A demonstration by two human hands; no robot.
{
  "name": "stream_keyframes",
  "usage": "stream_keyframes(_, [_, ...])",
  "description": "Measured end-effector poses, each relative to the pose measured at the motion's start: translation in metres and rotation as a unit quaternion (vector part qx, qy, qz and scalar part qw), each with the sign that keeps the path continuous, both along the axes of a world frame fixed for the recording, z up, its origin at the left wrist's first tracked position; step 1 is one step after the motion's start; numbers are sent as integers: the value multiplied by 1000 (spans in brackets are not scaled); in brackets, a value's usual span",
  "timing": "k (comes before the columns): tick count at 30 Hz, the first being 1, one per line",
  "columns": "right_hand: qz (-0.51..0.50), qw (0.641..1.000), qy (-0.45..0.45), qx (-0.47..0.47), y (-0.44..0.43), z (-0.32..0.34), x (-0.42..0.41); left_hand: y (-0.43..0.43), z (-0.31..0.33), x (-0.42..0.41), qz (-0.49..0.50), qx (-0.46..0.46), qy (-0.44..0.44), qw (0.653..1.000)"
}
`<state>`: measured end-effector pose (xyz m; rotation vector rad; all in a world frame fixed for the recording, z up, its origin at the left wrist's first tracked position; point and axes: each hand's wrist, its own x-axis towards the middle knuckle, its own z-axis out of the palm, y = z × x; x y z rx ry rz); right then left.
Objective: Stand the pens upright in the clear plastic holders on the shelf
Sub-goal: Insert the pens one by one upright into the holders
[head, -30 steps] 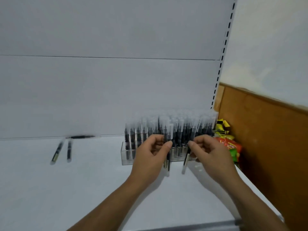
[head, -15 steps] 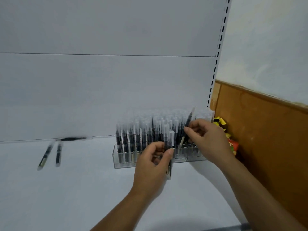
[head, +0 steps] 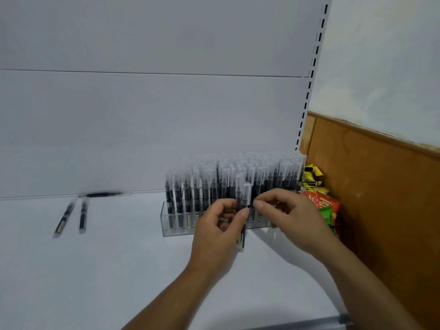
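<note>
A clear plastic holder stands at the back right of the white shelf, packed with several upright black pens with frosted caps. My left hand grips two more pens upright in front of the holder. My right hand is just right of them, fingers curled. Its thumb and forefinger tips are at the cap of the nearer pen, but I cannot tell whether they pinch it. Two loose pens lie flat at the left, and a third lies along the back panel.
Red, green and yellow snack packets sit wedged between the holder and a brown wooden panel on the right. A slotted shelf upright rises behind the holder. The shelf's front edge runs along the bottom.
My right hand carried one pen up to the holder's right side and has come back without it to the pens in my left hand. My left hand kept its pens.
</note>
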<state>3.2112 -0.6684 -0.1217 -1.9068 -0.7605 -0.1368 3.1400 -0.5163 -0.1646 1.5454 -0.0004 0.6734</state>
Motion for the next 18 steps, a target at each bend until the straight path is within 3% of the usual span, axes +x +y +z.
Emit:
stream_keyframes(5, [46,998,37,34,7,2,-6,0,1,-2,-20,17,-6,1000])
stream_keyframes(10, [57,997,19,40,8,5,-7,0,3,-2,-29,2,-10,1000])
stream_keyframes(14, [-23,990,-5,140,0,21,1,-1,4,-2,-25,-1,-9,1000])
stream_keyframes(18, [-105,982,-71,143,-8,35,15,-1,4,-3,-20,2,-2,1000])
